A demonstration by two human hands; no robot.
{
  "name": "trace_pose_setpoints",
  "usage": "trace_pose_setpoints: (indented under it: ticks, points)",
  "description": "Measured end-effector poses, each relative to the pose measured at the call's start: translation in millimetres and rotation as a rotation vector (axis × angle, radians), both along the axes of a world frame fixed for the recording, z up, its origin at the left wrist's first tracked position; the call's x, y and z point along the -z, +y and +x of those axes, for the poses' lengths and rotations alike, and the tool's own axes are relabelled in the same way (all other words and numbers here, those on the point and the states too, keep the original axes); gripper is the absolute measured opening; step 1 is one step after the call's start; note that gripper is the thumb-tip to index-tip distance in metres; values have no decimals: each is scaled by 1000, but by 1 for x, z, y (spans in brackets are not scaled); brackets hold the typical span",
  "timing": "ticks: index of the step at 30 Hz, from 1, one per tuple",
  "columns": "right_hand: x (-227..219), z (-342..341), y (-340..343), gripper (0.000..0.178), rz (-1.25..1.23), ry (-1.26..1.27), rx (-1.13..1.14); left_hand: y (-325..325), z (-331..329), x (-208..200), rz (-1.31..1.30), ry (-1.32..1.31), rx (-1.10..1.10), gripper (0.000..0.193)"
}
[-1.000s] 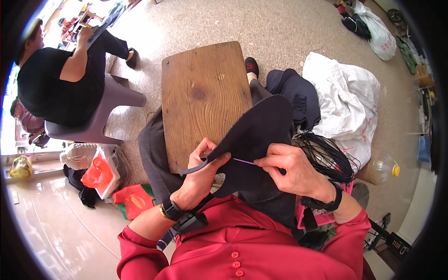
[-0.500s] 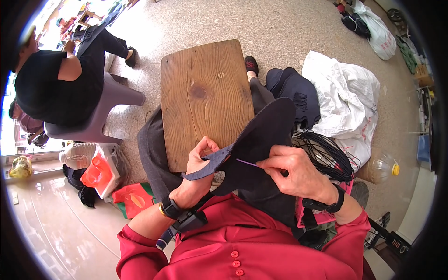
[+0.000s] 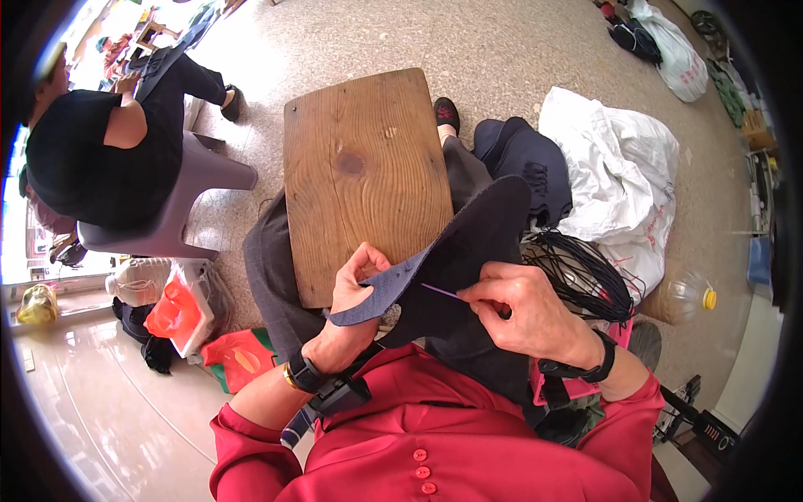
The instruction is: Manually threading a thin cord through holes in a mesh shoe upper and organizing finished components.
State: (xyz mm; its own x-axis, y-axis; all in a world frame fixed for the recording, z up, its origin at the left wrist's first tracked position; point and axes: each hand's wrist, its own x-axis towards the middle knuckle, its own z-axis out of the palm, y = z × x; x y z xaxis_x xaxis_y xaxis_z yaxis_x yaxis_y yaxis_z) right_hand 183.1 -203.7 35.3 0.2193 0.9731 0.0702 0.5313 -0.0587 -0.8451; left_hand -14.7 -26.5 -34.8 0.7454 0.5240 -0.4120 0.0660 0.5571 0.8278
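A dark navy fabric shoe upper [image 3: 481, 238] is held up over my lap, its curved edge rising to the right. My left hand [image 3: 355, 289] grips its near left part, with thumb and fingers closed on the fabric edge. In front of the dark inner face, my right hand [image 3: 529, 311] pinches a thin purple stick-like tool [image 3: 438, 291]. The tool's tip points left at the upper, near the row of small holes. Whether the tip goes through a hole cannot be made out. The fingers behind the fabric are partly hidden.
A wooden board [image 3: 364, 167] lies across my knees. To the right are stacked dark shoe uppers [image 3: 520, 159], a white sack [image 3: 611, 159], a bundle of black laces [image 3: 585, 280] and a plastic bottle [image 3: 679, 294]. A person [image 3: 79, 159] sits on a grey stool [image 3: 196, 180] at left.
The view has shifted very slightly. Both hands keep their hold on the upper and the purple tool, with hardly any movement.
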Motion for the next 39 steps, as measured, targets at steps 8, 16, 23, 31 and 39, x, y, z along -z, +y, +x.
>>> trace_pose_setpoints:
  ticks: [8,16,23,31,39]
  points:
    - [7,-22,-4,17,11,46,107,-2,2,-4,24,31,-5,23]
    - [15,-39,-5,17,4,153,167,-5,4,-11,71,126,20,24]
    - [18,-47,2,14,11,226,233,-16,13,-32,-2,173,-15,18]
    - [21,-48,1,13,5,259,284,-18,13,-36,-178,213,-139,35]
    - [25,-50,3,12,5,282,314,-18,21,-35,5,170,-214,36]
